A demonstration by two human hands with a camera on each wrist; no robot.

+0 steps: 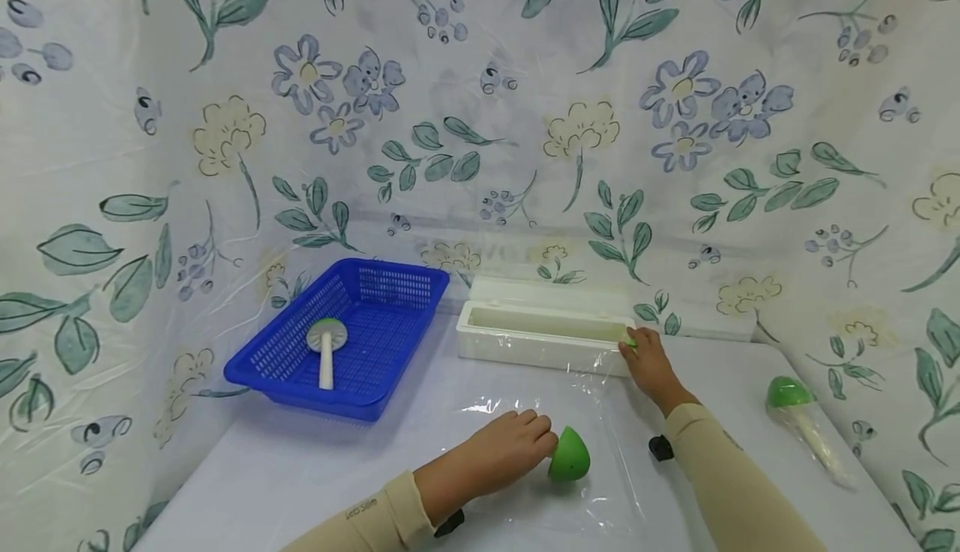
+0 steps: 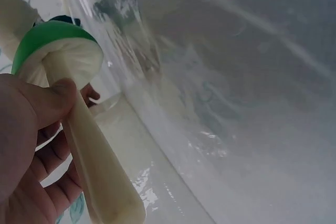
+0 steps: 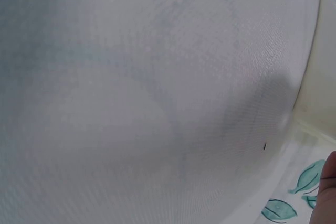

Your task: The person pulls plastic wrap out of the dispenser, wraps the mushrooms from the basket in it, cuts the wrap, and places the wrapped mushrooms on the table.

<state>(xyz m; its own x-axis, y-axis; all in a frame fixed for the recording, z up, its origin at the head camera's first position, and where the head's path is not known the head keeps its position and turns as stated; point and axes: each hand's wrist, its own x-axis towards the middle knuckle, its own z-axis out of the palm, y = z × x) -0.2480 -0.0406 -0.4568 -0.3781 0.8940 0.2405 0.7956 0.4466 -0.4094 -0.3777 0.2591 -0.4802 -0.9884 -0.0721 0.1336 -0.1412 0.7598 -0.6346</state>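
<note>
My left hand (image 1: 498, 456) grips a toy mushroom with a green cap (image 1: 570, 454) and a pale stem (image 2: 102, 156). Thumb and fingers wrap the stem just under the cap, as the left wrist view shows. At the right end of a long white cling film box (image 1: 525, 348), my right hand (image 1: 654, 368) pinches a small green slider (image 1: 631, 341) on its front edge. Clear cling film (image 1: 555, 419) stretches from the box over the table toward me, under the mushroom. Only a bit of the right hand shows at the edge of its wrist view.
A blue basket (image 1: 397, 368) on the left holds another green-capped mushroom (image 1: 327, 348). On the right lies a mushroom (image 1: 797, 406) wrapped in clear film. The box's raised lid (image 1: 547, 292) stands near the floral sheet (image 1: 480, 160) behind the table.
</note>
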